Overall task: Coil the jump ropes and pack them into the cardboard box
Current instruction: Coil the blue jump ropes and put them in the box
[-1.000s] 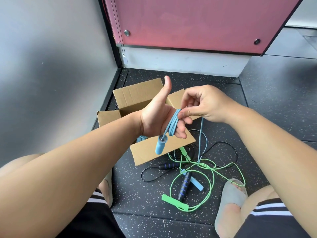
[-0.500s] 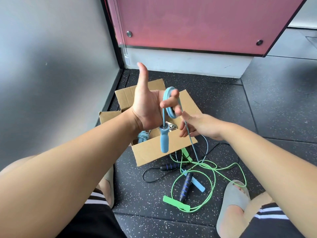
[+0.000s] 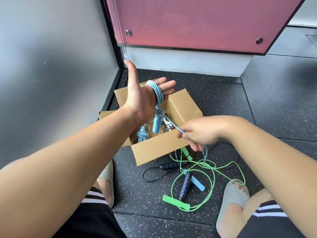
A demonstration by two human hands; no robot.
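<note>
While the left hand [image 3: 142, 98] stands palm-up with its fingers straight and the thumb stuck out toward eleven o'clock, several turns of the blue rope [image 3: 157, 91] sit looped round those fingers; the hand carries the coil without curling on it. One blue handle [image 3: 157, 122] hangs from the coil at six o'clock of the palm, dangling over the open box [image 3: 159, 148]. From the top of that handle the rope runs taut toward four o'clock to the right hand [image 3: 200, 133]; that hand pinches it between thumb and forefinger, the other fingers curled, just above the box's near wall. Below the right hand the rope drops at six o'clock to the floor [image 3: 257, 100]; its other blue handle [image 3: 197, 183] lies there, partly under a black handle [image 3: 185, 186] with blue bands.

Inside the box a pale blue coiled rope [image 3: 142, 134] lies at the seven o'clock corner; something whitish lies beside it, too hidden to name. At five o'clock of the box the green rope [image 3: 211, 182] sprawls in loose loops, one flat green handle [image 3: 176, 202] at six o'clock of the tangle; the black rope [image 3: 151, 179] curls through it, with a second black handle [image 3: 169, 166] near the box's front corner. A grey slipper [image 3: 231, 203] sits at four o'clock of the pile, touching the green rope; another slipper [image 3: 106, 176] shows at eight o'clock of the box. A red panel [image 3: 197, 23] stands at twelve o'clock; a grey wall [image 3: 51, 57] fills nine o'clock.
</note>
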